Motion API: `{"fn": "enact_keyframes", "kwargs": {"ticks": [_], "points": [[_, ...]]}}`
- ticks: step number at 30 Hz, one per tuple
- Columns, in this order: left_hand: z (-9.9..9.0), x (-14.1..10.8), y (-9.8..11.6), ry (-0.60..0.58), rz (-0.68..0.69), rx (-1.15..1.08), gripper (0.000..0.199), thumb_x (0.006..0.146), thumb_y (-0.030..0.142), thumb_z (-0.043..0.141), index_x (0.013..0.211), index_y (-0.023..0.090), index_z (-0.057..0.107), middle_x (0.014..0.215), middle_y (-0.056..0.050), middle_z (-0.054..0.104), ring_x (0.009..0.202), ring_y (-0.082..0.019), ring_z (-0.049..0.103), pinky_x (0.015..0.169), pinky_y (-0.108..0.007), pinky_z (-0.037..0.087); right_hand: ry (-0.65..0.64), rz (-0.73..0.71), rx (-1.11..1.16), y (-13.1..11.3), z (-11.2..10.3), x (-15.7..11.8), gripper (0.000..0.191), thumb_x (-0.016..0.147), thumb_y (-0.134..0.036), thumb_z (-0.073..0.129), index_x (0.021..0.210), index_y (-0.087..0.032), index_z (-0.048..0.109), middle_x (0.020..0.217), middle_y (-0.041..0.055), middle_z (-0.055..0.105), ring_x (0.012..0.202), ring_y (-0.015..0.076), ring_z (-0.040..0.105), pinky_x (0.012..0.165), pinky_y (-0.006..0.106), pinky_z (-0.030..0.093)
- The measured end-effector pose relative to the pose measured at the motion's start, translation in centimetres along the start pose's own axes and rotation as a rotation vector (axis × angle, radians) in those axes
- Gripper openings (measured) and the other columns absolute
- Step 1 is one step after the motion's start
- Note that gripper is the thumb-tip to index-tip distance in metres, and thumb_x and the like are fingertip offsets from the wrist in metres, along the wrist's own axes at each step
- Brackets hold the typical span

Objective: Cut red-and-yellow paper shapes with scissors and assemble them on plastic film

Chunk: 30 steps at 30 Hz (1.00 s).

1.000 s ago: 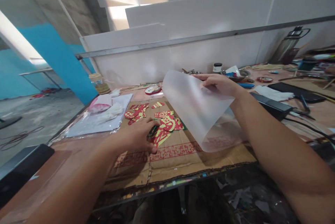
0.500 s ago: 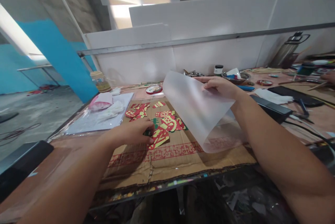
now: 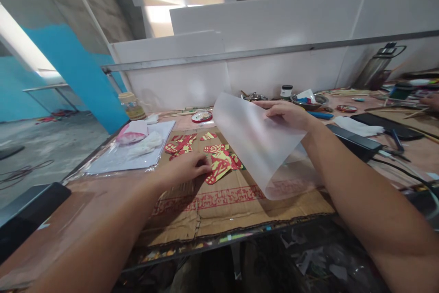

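My left hand is low over the cardboard, its thumb and fingers pinched at the left edge of a red-and-yellow paper cutout. That piece lies over other cutouts in a small pile, with bits of green showing at the right. More red-and-yellow cutouts lie behind the hand, and a small oval one sits farther back. My right hand is closed on the upper edge of a frosted translucent sheet. The sheet curls and hangs beside the pile. Some right-hand fingers are behind it.
The cardboard covers the table's front. Left of it are white papers under plastic and a lidded jar. A red-rimmed lid, metal bowl, black phone, black box with cables and steel bottle stand around.
My left hand has shifted slightly up and right, and the red-and-yellow cutout at its fingertips has moved up onto the pile. My right hand and the sheet stay nearly still.
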<state>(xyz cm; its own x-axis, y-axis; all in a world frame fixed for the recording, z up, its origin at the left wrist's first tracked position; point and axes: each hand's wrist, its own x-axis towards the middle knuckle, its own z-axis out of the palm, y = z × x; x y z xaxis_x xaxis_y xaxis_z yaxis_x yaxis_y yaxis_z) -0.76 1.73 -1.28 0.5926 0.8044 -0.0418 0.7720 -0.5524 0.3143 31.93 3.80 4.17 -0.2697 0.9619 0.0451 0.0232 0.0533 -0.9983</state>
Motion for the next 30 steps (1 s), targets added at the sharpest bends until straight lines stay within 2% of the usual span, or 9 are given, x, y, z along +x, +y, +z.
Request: {"fn": "enact_keyframes", "kwargs": {"ticks": [4, 6, 8, 12, 17, 21, 25, 27, 30], "points": [[1.8, 1.1, 0.3, 0.231, -0.027, 0.053, 0.035, 0.097, 0.040, 0.038, 0.108, 0.018, 0.063, 0.112, -0.013, 0.069, 0.103, -0.029, 0.062, 0.088, -0.041, 0.047, -0.010, -0.021, -0.023, 0.0, 1.1, -0.2, 0.055, 0.067, -0.007, 0.058, 0.118, -0.023, 0.072, 0.085, 0.0006, 0.073, 0.058, 0.0117, 0.056, 0.048, 0.020, 0.044], [2.3, 1.4, 0.5, 0.265, 0.003, 0.064, 0.037, 0.096, 0.039, 0.043, 0.120, 0.017, 0.059, 0.126, -0.014, 0.065, 0.116, -0.029, 0.058, 0.098, -0.042, 0.044, -0.011, -0.033, -0.051, 0.0, 1.8, -0.3, 0.058, 0.068, -0.007, 0.056, 0.123, -0.021, 0.069, 0.076, 0.0004, 0.070, 0.051, 0.0104, 0.048, 0.043, 0.021, 0.037], [2.8, 1.5, 0.7, 0.263, 0.035, 0.068, 0.043, 0.093, 0.041, 0.050, 0.128, 0.017, 0.056, 0.131, -0.014, 0.062, 0.121, -0.030, 0.056, 0.102, -0.042, 0.043, -0.012, -0.049, -0.073, 0.0, 2.4, -0.4, 0.061, 0.069, -0.008, 0.055, 0.128, -0.017, 0.066, 0.065, -0.0013, 0.063, 0.045, 0.0093, 0.039, 0.040, 0.021, 0.031], [3.3, 1.6, 1.0, 0.250, 0.017, 0.058, 0.048, 0.090, 0.046, 0.055, 0.129, 0.019, 0.056, 0.124, -0.013, 0.065, 0.112, -0.032, 0.060, 0.093, -0.044, 0.048, -0.028, -0.088, -0.126, -0.1, 2.9, -0.6, 0.062, 0.070, -0.009, 0.054, 0.131, -0.014, 0.063, 0.054, -0.0053, 0.050, 0.042, 0.0082, 0.029, 0.039, 0.021, 0.025], [3.5, 1.8, 1.1, 0.230, 0.004, 0.022, 0.044, 0.089, 0.035, 0.058, 0.130, 0.023, 0.055, 0.113, -0.010, 0.068, 0.102, -0.029, 0.064, 0.086, -0.041, 0.051, -0.025, -0.069, -0.092, 0.1, 2.9, -0.5, 0.062, 0.071, -0.009, 0.054, 0.132, -0.012, 0.062, 0.049, -0.0078, 0.041, 0.042, 0.0085, 0.027, 0.038, 0.022, 0.023], [3.5, 1.8, 1.5, 0.257, 0.046, -0.037, 0.050, 0.087, 0.027, 0.058, 0.136, 0.025, 0.052, 0.124, -0.010, 0.063, 0.108, -0.028, 0.061, 0.092, -0.043, 0.050, -0.027, -0.066, -0.045, 0.3, 3.0, -0.3, 0.061, 0.069, -0.010, 0.055, 0.130, -0.012, 0.062, 0.052, -0.0063, 0.047, 0.042, 0.0087, 0.029, 0.038, 0.023, 0.023], [3.5, 1.8, 2.1, 0.277, 0.081, -0.150, 0.048, 0.084, 0.023, 0.059, 0.131, 0.021, 0.055, 0.127, -0.011, 0.062, 0.112, -0.027, 0.059, 0.096, -0.043, 0.048, -0.037, -0.047, -0.014, 0.4, 3.1, -0.3, 0.062, 0.068, -0.008, 0.056, 0.130, -0.012, 0.062, 0.051, -0.0071, 0.046, 0.044, 0.0091, 0.032, 0.039, 0.022, 0.026], [3.5, 1.9, 2.2, 0.305, 0.079, -0.190, 0.045, 0.083, 0.022, 0.058, 0.129, 0.020, 0.057, 0.121, -0.009, 0.065, 0.105, -0.025, 0.061, 0.094, -0.040, 0.049, -0.031, -0.043, 0.007, 0.4, 3.3, -0.4, 0.060, 0.069, -0.007, 0.056, 0.128, -0.014, 0.063, 0.055, -0.0051, 0.052, 0.047, 0.0096, 0.036, 0.042, 0.022, 0.029], [3.4, 2.2, 1.6, 0.354, 0.007, -0.217, 0.043, 0.086, 0.024, 0.053, 0.128, 0.019, 0.057, 0.100, -0.006, 0.070, 0.089, -0.021, 0.064, 0.086, -0.037, 0.052, -0.018, -0.035, 0.008, 0.4, 3.5, -0.5, 0.057, 0.071, -0.008, 0.055, 0.127, -0.018, 0.065, 0.068, -0.0012, 0.061, 0.049, 0.0105, 0.040, 0.044, 0.023, 0.032]]}}
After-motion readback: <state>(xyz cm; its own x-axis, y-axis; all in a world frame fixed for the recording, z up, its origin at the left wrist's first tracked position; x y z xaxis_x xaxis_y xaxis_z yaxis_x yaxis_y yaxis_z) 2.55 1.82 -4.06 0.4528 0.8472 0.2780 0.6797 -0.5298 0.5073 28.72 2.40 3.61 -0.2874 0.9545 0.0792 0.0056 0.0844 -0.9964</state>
